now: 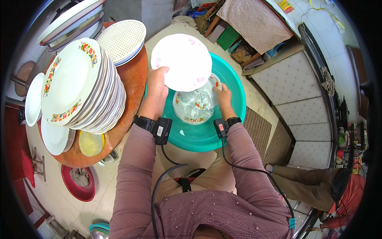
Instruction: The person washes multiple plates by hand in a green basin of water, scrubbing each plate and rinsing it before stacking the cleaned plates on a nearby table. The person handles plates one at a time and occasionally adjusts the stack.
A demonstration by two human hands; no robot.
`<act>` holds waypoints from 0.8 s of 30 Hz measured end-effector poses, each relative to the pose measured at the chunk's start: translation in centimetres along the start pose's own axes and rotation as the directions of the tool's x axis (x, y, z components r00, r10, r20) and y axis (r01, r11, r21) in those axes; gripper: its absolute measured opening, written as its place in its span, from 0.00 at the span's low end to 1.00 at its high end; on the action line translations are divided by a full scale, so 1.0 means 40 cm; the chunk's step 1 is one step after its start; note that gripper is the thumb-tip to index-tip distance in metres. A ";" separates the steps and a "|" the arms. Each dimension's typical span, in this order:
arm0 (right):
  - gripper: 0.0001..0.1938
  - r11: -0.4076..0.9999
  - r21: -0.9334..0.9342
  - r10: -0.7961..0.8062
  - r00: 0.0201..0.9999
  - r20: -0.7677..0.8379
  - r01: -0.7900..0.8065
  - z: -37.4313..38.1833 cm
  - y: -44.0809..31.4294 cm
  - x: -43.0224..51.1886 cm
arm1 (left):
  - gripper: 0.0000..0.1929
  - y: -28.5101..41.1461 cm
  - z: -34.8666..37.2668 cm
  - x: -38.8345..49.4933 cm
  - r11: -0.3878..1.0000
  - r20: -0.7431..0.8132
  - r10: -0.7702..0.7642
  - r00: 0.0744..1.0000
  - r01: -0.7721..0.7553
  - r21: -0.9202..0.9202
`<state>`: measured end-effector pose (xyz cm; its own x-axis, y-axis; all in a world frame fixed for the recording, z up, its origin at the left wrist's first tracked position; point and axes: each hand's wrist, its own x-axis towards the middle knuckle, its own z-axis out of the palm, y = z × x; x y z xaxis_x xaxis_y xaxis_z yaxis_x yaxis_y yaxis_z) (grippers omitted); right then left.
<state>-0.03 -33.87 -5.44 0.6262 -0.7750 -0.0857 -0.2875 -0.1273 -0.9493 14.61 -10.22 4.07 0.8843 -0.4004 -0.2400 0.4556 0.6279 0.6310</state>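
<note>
My left hand [158, 85] grips the near left edge of a white plate [182, 61] with pale pink flowers, held up over the far side of a teal plastic basin [241, 101]. Between the fingers of my right hand [224, 97] is the rim of a second plate [215, 78] with a red and green pattern. That plate is tilted and partly under the water. Below it in the basin lies a flower-patterned plate [194, 120]. Glare and ripples blur where these two overlap. The raised plate hides part of the basin's far side.
Left of the basin, a round wooden table [134, 80] bears a tall plate stack [71, 80], a perforated white tray [122, 40] and a yellow-rimmed bowl [91, 143]. A red basin [78, 195] holding a grey cloth sits on the floor. Another person's legs [301, 185] are at right.
</note>
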 end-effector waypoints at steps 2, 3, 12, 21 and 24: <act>0.16 0.986 0.112 0.116 0.992 0.054 -0.121 0.017 0.045 0.001 | 0.27 0.004 -0.001 -0.001 1.000 0.000 -0.001 1.000 0.001 -0.004; 0.16 0.958 0.191 0.197 0.976 0.091 -0.212 0.023 0.069 -0.001 | 0.27 0.005 -0.001 -0.002 1.000 -0.006 -0.002 1.000 0.002 -0.002; 0.24 0.815 -0.355 0.557 0.790 0.258 -0.459 0.002 0.087 0.007 | 0.27 0.002 -0.003 0.001 1.000 0.037 -0.005 0.999 0.005 -0.007; 0.17 0.795 -0.583 -0.193 0.981 0.021 0.169 -0.085 -0.102 0.009 | 0.27 0.007 -0.012 0.005 1.000 -0.002 0.003 1.000 -0.003 0.009; 0.13 0.867 -0.432 -0.270 0.963 0.013 0.250 -0.096 -0.163 -0.031 | 0.27 0.010 -0.017 0.007 1.000 0.012 0.016 1.000 -0.016 0.005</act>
<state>-1.71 -34.44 2.00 0.6902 -0.7033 0.1702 -0.4058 -0.5709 -0.7137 15.10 -9.62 3.75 0.8903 -0.3981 -0.2212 0.4408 0.6313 0.6381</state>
